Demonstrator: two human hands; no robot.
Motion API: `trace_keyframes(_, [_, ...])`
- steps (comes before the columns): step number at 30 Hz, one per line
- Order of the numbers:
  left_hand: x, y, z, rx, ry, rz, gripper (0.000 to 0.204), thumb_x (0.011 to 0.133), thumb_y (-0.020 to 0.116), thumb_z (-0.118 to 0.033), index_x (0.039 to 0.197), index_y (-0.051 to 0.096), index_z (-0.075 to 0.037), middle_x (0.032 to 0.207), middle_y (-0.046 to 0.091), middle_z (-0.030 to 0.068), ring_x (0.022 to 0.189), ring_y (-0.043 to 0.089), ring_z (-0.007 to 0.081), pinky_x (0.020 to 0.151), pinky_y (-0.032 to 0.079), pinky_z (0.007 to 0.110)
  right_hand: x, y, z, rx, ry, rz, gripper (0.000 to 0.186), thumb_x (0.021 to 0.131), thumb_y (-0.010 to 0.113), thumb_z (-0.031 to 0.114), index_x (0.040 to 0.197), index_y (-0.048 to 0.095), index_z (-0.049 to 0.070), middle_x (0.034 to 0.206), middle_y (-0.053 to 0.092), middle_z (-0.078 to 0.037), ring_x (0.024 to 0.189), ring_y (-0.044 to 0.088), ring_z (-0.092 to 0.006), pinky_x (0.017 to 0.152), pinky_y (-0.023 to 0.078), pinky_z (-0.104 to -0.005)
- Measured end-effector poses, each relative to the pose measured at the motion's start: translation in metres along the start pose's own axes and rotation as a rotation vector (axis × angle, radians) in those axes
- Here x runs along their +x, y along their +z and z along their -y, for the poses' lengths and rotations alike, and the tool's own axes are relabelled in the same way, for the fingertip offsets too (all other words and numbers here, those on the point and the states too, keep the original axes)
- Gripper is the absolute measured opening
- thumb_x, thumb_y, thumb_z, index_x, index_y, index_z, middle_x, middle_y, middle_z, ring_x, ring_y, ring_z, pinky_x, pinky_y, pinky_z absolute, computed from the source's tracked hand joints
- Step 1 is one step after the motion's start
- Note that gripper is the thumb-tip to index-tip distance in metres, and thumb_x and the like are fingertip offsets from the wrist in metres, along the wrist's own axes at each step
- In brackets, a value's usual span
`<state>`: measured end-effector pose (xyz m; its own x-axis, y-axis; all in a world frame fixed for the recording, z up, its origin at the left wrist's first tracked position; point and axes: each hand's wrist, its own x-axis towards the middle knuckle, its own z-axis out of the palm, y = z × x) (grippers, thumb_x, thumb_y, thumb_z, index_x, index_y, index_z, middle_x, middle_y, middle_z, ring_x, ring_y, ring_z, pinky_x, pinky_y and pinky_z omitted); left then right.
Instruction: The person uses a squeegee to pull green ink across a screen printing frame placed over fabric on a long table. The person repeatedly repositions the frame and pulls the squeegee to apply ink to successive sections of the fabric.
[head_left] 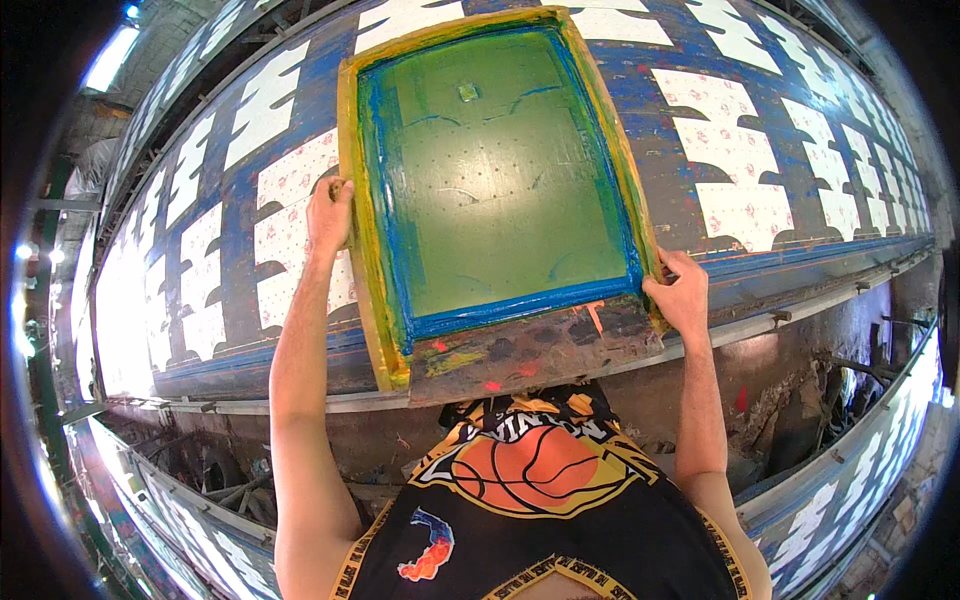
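A screen printing frame (500, 150) with green mesh and a border smeared blue and yellow lies in front of me over the long table. My left hand (330, 213) is closed around its left edge, about halfway up. Lower down on the opposite side, my right hand (680, 290) grips the right edge near the near corner. A paint-stained board (530, 350) spans the frame's near end. White cut fabric pieces with small reddish prints (725, 160) lie flat on the table to the right, and similar fabric pieces (300, 200) show on the left, partly covered by the frame.
The long dark table (640, 90) is streaked with blue paint and carries rows of white cut fabric. A metal rail (780, 320) runs along its near edge. Behind me, another table (820, 520) holds more white pieces, with a narrow aisle between.
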<state>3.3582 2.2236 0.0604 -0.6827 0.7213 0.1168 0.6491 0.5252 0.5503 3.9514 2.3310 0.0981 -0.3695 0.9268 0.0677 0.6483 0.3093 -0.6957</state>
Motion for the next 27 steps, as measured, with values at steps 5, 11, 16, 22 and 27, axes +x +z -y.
trace_keyframes(5, [-0.017, 0.03, -0.04, -0.02, 0.019, -0.008, 0.039, 0.105, 0.07, -0.037, 0.128, 0.069, -0.005, 0.113, 0.077, 0.0199, 0.106, 0.073, 0.0385, 0.095, 0.055, 0.049, -0.004, -0.026, -0.045, 0.04, 0.047, 0.007, 0.054, 0.077, 0.082, 0.008, 0.13, 0.078, 0.002, 0.098, 0.074, -0.016, 0.084, 0.071, -0.026, 0.078, 0.058, -0.0374])
trace_keyframes(11, [-0.025, 0.046, -0.058, 0.011, 0.0, -0.025, 0.039, 0.107, 0.066, -0.036, 0.131, 0.067, -0.004, 0.116, 0.076, 0.02, 0.11, 0.073, 0.0391, 0.097, 0.055, 0.05, -0.003, -0.039, -0.064, 0.096, -0.023, 0.027, 0.053, 0.08, 0.082, 0.001, 0.133, 0.076, 0.0, 0.105, 0.074, -0.012, 0.085, 0.07, -0.0188, 0.075, 0.06, -0.0322])
trace_keyframes(16, [-0.023, 0.058, -0.056, 0.083, -0.041, 0.017, 0.041, 0.108, 0.062, -0.036, 0.135, 0.067, -0.005, 0.122, 0.076, 0.0217, 0.116, 0.072, 0.0423, 0.101, 0.055, 0.052, -0.002, -0.038, -0.073, 0.062, 0.052, 0.112, 0.055, 0.085, 0.086, 0.011, 0.137, 0.073, -0.001, 0.111, 0.075, -0.018, 0.092, 0.073, -0.0263, 0.078, 0.062, -0.0363])
trace_keyframes(22, [-0.024, 0.062, -0.058, 0.119, -0.065, 0.06, 0.044, 0.109, 0.059, -0.038, 0.138, 0.066, -0.006, 0.129, 0.075, 0.0231, 0.124, 0.069, 0.0429, 0.105, 0.054, 0.053, 0.001, -0.044, -0.061, -0.029, 0.033, 0.08, 0.051, 0.09, 0.088, 0.022, 0.134, 0.074, 0.0, 0.13, 0.075, -0.019, 0.116, 0.073, -0.0356, 0.099, 0.059, -0.0433])
trace_keyframes(27, [-0.024, 0.061, -0.06, 0.145, -0.082, 0.083, 0.045, 0.109, 0.058, -0.039, 0.14, 0.065, -0.007, 0.132, 0.074, 0.0226, 0.126, 0.069, 0.0426, 0.106, 0.053, 0.054, -0.027, -0.037, 0.0, 0.047, -0.381, 0.326, 0.049, 0.091, 0.087, 0.027, 0.132, 0.075, 0.004, 0.136, 0.074, -0.018, 0.128, 0.068, -0.039, 0.113, 0.052, -0.0468])
